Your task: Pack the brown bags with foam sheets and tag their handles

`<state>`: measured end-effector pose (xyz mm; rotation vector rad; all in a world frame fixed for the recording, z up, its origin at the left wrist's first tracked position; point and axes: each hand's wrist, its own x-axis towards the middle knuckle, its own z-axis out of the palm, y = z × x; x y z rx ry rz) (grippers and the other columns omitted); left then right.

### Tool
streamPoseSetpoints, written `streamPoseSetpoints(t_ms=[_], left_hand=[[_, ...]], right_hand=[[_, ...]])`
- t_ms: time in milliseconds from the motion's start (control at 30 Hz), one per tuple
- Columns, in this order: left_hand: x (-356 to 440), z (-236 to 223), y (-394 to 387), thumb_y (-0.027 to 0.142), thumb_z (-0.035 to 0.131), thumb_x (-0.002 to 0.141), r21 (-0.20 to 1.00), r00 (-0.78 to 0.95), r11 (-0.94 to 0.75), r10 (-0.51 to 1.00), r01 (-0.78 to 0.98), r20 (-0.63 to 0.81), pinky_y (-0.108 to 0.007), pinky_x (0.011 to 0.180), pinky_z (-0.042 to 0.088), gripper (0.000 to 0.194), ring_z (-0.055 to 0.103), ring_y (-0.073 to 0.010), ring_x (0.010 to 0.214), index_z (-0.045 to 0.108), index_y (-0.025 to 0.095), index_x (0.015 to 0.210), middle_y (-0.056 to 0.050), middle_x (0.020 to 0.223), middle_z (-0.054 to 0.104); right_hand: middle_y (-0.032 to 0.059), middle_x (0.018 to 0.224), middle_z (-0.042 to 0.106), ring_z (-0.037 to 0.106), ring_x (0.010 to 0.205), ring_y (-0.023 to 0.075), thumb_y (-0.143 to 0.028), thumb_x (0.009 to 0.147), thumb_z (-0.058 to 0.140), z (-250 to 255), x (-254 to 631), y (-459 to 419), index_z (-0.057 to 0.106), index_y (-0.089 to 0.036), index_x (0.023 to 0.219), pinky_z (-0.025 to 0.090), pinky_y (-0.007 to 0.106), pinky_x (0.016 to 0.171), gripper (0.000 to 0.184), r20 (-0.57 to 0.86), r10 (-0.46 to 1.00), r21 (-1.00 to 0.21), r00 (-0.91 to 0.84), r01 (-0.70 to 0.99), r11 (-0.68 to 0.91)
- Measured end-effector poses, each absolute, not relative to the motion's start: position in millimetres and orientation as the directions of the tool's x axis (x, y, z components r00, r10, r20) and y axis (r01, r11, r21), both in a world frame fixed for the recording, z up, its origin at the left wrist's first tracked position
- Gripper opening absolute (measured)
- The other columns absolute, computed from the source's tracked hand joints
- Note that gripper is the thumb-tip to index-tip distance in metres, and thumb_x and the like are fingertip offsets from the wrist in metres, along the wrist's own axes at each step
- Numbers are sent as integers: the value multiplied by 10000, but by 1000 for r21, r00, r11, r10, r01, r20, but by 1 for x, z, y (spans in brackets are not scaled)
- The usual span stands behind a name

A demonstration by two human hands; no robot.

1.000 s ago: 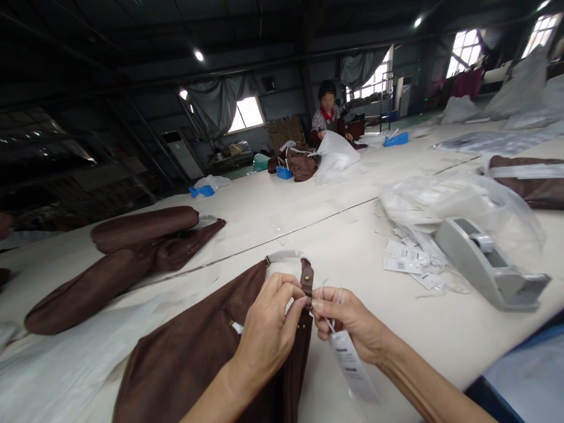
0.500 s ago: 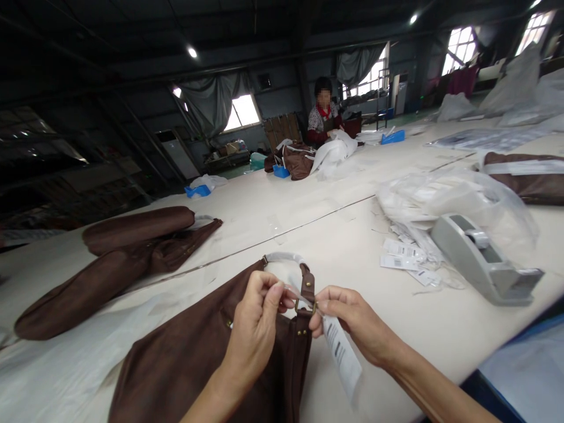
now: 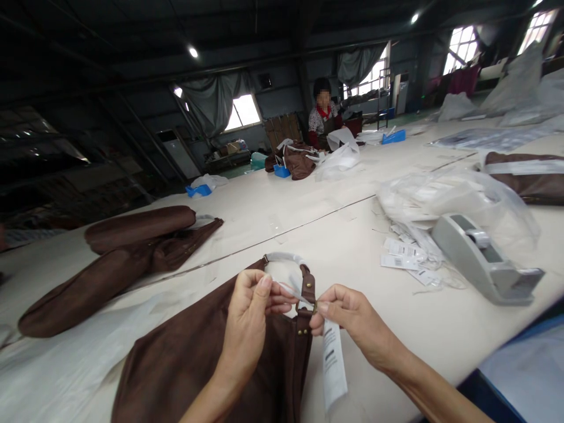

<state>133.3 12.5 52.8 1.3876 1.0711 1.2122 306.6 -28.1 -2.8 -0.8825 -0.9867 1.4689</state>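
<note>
A dark brown handbag (image 3: 198,346) lies before me, its strap wrapped in white film and joined by a metal ring beside a riveted leather tab (image 3: 308,285). My left hand (image 3: 253,317) pinches a thin white string (image 3: 288,289) drawn taut leftward from the ring. At the ring's right side, the fingers of my right hand (image 3: 348,314) are closed on the top of a white printed hang tag (image 3: 335,367). The tag dangles below those fingers, over the table. Exactly where the string passes the ring is hidden by my fingertips.
On the right stand a grey tape dispenser (image 3: 487,258), loose tags (image 3: 403,255) and a clear plastic bag (image 3: 458,197). More brown bags (image 3: 127,249) lie at left. Across the white table (image 3: 326,235), a person (image 3: 324,117) works beside brown bags and white wrapping.
My left hand has moved slightly left, and more of the white string shows between my hands. The hang tag has swung to hang straighter. Across the table, the person's white wrapping has shifted.
</note>
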Motion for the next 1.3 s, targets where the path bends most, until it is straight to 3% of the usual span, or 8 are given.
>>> streamPoseSetpoints(t_ms=[200,367,467,567,700,800,1100,1300], left_hand=[[135,54,12,454,642,880,996,162,-42,985,-80,55,-260,639,565,322,708,-179,735,465,184,887,-50,849,718],[134,54,16,438,609,906,993,141,-119,983,-16,120,-197,555,497,297,625,-104,602,478,173,874,-31,819,698],[135,54,15,456,551,943,982,161,-179,973,62,167,-228,562,514,287,647,-126,610,452,188,916,-33,843,701],[137,54,13,451,513,967,968,172,-225,963,106,205,-245,579,536,269,670,-140,638,432,197,930,-20,843,695],[140,53,12,423,503,975,971,194,-225,959,81,206,-239,574,541,245,672,-136,633,426,197,918,-4,816,684],[141,54,13,415,503,974,975,211,-213,958,64,195,-242,579,545,240,671,-136,633,431,196,908,-8,819,688],[140,51,13,423,524,962,969,200,-230,957,92,209,-259,608,546,247,656,-135,642,475,189,896,-28,867,688],[138,48,14,441,540,950,971,193,-225,959,78,207,-245,592,526,266,638,-131,630,504,185,888,-12,808,655]], right_hand=[[27,712,700,632,675,162,-513,919,562,-10,302,-28,540,-187,842,472,310,713,335,60,998,-953,-19,-300,51],[-5,624,637,582,641,155,-559,925,529,-10,301,-27,526,-199,838,447,301,714,370,63,998,-973,-18,-222,57],[-48,580,578,542,585,145,-528,903,583,-10,299,-27,534,-206,990,424,275,638,337,68,997,-987,48,-144,74],[-59,575,535,536,573,137,-443,926,570,-10,299,-26,585,-220,1134,415,258,603,305,166,984,-986,60,-24,167],[-17,646,595,546,559,122,-408,949,540,-6,302,-23,706,-219,1042,423,244,567,268,255,965,-965,-56,56,258],[-6,712,641,538,544,110,-373,945,564,-3,305,-20,724,-224,1056,425,239,563,245,301,947,-945,-116,95,312],[-19,660,620,492,549,108,-358,908,623,7,305,-15,744,-228,975,362,245,571,190,363,919,-867,-155,304,394],[-37,517,494,436,461,105,-375,936,546,0,304,-11,724,-196,874,343,248,498,260,268,955,-939,-127,188,288]])
